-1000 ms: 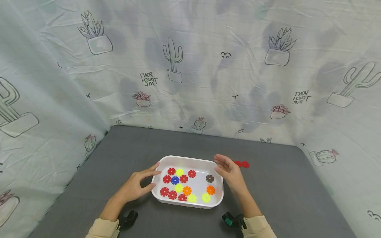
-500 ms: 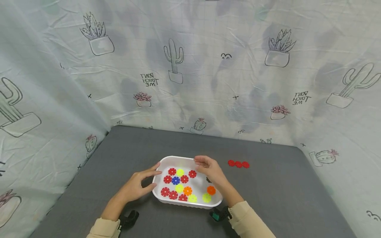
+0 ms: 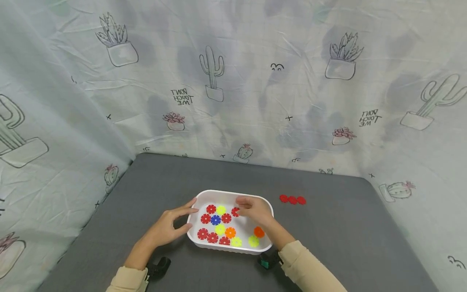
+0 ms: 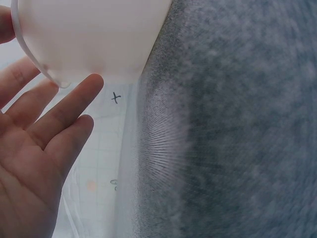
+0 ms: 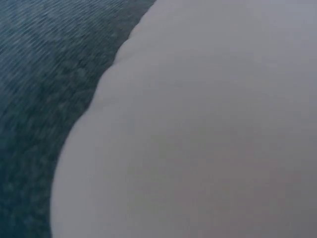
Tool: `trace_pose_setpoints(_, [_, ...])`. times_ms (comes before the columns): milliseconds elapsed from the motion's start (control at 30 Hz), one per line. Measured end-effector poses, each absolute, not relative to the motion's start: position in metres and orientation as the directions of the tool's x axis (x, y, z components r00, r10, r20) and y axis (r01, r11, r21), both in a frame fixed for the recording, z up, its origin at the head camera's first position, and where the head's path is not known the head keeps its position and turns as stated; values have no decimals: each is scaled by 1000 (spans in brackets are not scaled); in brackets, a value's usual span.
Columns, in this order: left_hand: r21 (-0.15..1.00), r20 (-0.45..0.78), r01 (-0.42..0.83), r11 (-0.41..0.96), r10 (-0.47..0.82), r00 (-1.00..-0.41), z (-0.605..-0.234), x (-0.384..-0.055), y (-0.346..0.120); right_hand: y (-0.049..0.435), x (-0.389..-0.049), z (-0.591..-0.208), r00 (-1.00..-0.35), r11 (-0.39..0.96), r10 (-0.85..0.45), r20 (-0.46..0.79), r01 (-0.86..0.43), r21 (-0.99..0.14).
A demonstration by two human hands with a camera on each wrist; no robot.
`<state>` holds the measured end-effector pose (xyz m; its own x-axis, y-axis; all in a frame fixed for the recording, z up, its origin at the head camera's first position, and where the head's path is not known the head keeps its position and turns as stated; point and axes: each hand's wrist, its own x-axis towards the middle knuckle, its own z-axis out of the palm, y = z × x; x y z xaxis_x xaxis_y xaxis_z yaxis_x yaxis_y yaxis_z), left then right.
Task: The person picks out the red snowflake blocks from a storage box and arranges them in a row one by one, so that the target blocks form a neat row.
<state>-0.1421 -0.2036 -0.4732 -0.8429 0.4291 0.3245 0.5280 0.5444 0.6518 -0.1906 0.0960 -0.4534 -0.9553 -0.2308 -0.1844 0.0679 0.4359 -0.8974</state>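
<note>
A white plastic tray (image 3: 251, 249) holds several flat, notched snowflake building discs in red, yellow, orange and blue. My left hand (image 3: 168, 226) rests at the tray's left end, its fairly straight fingers and thumb touching the rim. In the left wrist view, the fingers of the left hand (image 4: 37, 144) lie spread against the tray wall (image 4: 94, 39). Over the tray's right part, my right hand (image 3: 257, 211) has its thumb and fingertips apart beside a red snowflake disc (image 3: 234, 211), partly hidden. The right wrist view shows only the tray's outer wall (image 5: 188, 129), blurred.
Three red snowflake discs (image 3: 292, 200) lie in a touching row on the grey table (image 3: 328, 235), right of the tray. A white curtain (image 3: 248, 81) printed with cacti hangs behind and along the sides of the table.
My right hand has moved left from near the red row to above the tray, then lower toward a red disc, covering the dark brown disc. The left hand stays at the rim.
</note>
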Motion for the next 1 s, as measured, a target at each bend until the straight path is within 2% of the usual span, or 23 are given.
trace_pose_setpoints(500, [653, 325, 530, 541, 432, -841, -471, -142, -203, 92, -190, -458, -942, 576, -263, -206, 18, -817])
trace_pose_setpoints(733, [651, 320, 524, 548, 428, -845, -470, -142, -203, 89, -189, -460, -939, 637, -303, -163, -73, -768])
trace_pose_setpoints(1000, [648, 322, 529, 548, 431, -843, -470, -143, -204, 82, -187, -462, -942, 739, -329, -74, -208, -641])
